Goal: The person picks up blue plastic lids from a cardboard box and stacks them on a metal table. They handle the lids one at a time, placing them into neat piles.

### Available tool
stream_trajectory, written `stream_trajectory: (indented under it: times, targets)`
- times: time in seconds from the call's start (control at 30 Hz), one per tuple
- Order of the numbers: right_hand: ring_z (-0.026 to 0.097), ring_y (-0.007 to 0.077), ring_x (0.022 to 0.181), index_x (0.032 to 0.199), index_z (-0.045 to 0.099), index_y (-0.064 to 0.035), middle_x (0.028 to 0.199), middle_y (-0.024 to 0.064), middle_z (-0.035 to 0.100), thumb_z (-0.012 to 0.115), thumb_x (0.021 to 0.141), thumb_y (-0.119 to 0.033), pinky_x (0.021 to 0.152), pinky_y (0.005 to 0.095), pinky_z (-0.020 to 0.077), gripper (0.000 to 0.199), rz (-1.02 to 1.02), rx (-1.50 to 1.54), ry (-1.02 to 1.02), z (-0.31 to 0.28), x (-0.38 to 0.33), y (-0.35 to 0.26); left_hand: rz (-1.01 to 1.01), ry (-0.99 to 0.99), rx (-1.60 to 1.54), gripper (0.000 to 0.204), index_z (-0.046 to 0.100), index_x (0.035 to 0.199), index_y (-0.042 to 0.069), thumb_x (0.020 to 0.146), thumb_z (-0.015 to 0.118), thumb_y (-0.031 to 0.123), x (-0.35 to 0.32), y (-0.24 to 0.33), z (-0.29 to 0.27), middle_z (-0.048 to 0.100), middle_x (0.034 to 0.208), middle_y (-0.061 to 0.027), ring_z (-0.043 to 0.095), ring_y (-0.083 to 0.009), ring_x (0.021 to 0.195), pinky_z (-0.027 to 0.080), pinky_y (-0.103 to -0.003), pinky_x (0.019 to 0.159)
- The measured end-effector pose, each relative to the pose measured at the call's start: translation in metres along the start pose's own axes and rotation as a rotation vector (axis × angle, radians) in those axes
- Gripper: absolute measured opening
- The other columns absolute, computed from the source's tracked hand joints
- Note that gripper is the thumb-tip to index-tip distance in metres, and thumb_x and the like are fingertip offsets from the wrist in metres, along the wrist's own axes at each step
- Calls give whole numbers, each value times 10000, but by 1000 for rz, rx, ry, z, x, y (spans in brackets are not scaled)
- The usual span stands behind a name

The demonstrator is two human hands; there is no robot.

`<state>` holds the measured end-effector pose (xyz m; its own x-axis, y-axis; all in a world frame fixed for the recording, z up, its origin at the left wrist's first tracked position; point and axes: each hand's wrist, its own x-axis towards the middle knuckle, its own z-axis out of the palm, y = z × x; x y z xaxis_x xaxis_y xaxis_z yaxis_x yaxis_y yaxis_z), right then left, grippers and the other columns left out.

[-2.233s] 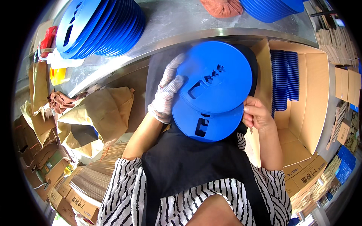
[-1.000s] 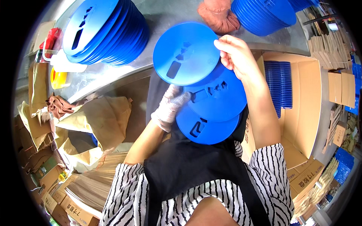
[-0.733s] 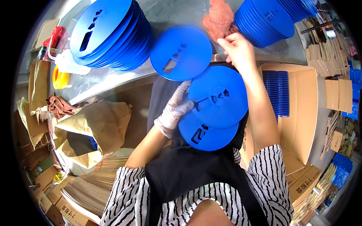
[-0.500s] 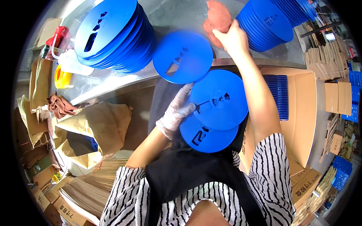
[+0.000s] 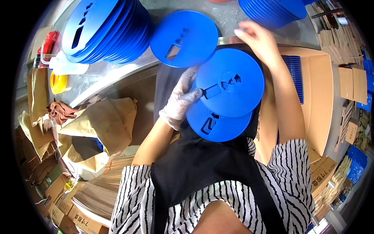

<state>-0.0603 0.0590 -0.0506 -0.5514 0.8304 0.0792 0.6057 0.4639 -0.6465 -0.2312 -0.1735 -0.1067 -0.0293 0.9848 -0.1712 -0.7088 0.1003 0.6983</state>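
Released, one blue disc lies on the table; right hand empty, left hand grips two discs; carton holds more.

A single disc lies on the table, right of the disc stack.

Bright, even light fills the view, glare whitens the metal surface, the raised right hand blurs slightly, and fisheye bending curves edges into a black rim.

Brown paper bags, cardboard box (open), yellow cup
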Motion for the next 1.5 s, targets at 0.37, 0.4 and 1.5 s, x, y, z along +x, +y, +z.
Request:
stream_trajectory:
  times: [0.37,0.4,1.5]
  targets:
    - [487,10,639,1092,649,-38,812,-45,619,589,928,-255,530,161,346,278,415,727,-247,-37,-117,9,-22,-15,15,765,330,1476,106,827,731,158,-2,-2,2,363,1504,-116,368,-241,1365,318,-383,1107]
    - [482,9,631,1086,648,-36,811,-46,620,589,927,-248,526,161,342,271,412,789,-206,-39,-115,10,-25,-16,2,762,332,1476,108,828,730,159,-1,-2,4,361,1506,-116,377,-241,1358,329,-376,1098]
    - [527,52,640,1195,642,-41,865,-19,657,620,926,-294,492,213,367,371,215,826,-309,34,65,-33,-93,-9,-47,676,305,1486,114,888,613,41,-5,5,6,341,1520,-106,279,-225,1422,222,-380,1163]
